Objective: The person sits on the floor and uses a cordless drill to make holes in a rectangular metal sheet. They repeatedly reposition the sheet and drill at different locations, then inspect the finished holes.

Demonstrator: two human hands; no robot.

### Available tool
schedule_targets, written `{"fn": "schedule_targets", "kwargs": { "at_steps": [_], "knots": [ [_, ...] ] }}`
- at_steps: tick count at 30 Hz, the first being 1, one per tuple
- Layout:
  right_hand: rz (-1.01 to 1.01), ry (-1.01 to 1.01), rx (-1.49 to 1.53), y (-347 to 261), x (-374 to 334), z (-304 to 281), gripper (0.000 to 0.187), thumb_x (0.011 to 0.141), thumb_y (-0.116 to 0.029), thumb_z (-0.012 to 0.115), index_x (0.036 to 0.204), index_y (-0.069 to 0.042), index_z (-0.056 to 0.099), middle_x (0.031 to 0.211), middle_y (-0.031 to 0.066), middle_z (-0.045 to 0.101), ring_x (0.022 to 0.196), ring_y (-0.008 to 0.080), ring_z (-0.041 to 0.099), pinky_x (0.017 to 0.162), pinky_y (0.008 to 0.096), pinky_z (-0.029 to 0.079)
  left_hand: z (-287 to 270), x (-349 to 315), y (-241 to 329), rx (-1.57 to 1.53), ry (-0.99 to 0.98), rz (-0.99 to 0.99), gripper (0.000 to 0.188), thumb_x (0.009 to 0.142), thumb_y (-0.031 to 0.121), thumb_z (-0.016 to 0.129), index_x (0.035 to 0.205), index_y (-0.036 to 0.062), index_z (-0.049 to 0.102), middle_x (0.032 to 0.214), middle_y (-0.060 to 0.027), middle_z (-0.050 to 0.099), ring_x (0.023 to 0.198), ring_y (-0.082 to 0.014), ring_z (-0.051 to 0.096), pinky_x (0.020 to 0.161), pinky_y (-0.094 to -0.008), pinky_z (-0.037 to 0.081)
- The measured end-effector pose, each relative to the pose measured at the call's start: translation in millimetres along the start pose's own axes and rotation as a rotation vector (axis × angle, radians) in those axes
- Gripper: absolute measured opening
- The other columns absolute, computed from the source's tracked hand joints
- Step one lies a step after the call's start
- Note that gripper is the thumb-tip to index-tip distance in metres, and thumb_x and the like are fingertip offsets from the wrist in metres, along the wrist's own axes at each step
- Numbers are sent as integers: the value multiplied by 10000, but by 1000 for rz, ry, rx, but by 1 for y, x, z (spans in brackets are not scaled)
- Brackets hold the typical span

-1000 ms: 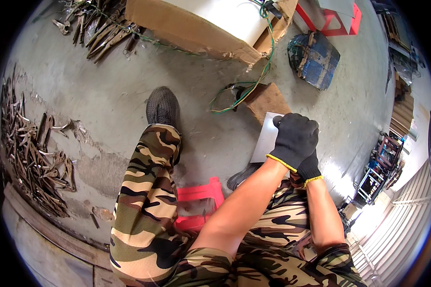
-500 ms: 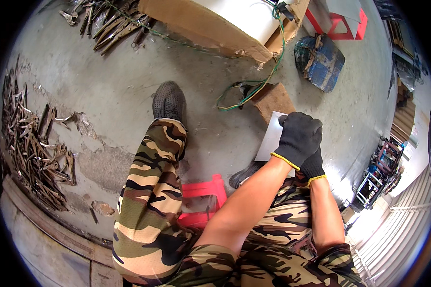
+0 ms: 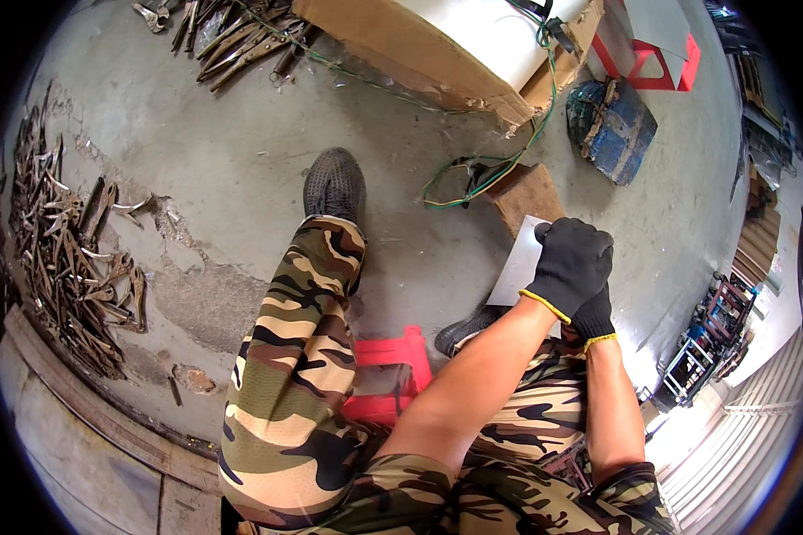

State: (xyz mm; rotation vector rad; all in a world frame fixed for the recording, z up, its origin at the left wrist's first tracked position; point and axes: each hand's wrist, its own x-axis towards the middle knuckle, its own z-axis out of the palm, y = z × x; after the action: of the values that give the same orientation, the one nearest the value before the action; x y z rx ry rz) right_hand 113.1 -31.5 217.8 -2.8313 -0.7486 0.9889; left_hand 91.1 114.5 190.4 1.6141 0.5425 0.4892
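Both my hands wear black knitted gloves with yellow cuffs, held close together at the right of centre. My left hand [image 3: 573, 265] is closed, its thumb at the upper edge of a flat pale grey sheet [image 3: 516, 267] that slants down past the glove. Just below and partly behind it, my right hand [image 3: 595, 318] touches the left; its fingers are hidden. A brown wooden block [image 3: 524, 198] lies on the floor beyond the sheet, with a green-yellow cord [image 3: 509, 169] looped beside it.
Metal plier-like tools [image 3: 67, 254] lie heaped at the left, more of them [image 3: 245, 49] at the top. A torn cardboard box [image 3: 401, 58] stands ahead. Right of it sit a blue taped bundle [image 3: 620, 134] and a red stand [image 3: 665, 71]. A red plastic stool [image 3: 410, 366] is between my legs.
The whole view has shifted slightly, so the scene sits a little further right and lower. My hands keep the same hold beside the sheet.
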Motion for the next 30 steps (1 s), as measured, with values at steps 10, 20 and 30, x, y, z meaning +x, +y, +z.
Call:
{"fn": "schedule_targets", "kwargs": {
  "at_steps": [10,20,30],
  "knots": [
    [-2,-10,-11,3,0,-1,516,898,-348,669,1322,-69,578,1272,176,602,1236,339,541,1045,399,414,1,-1,0,43,-22,-17,143,779,219,640,686,115,669,663,-118,645,680,-335,633,635,-488,428],
    [2,-21,-19,6,-1,0,551,885,-364,686,1332,-60,577,1298,188,604,1255,344,540,1049,399,416,-2,-2,2,47,-43,-37,136,783,232,648,738,115,702,701,-114,662,723,-326,640,669,-481,432],
    [-3,-19,-21,7,2,2,587,873,-381,704,1342,-52,577,1325,200,606,1273,350,540,1053,399,418,0,0,1,44,-70,-44,153,788,233,637,741,107,708,714,-138,672,716,-347,653,673,-486,475]
  ]
}}
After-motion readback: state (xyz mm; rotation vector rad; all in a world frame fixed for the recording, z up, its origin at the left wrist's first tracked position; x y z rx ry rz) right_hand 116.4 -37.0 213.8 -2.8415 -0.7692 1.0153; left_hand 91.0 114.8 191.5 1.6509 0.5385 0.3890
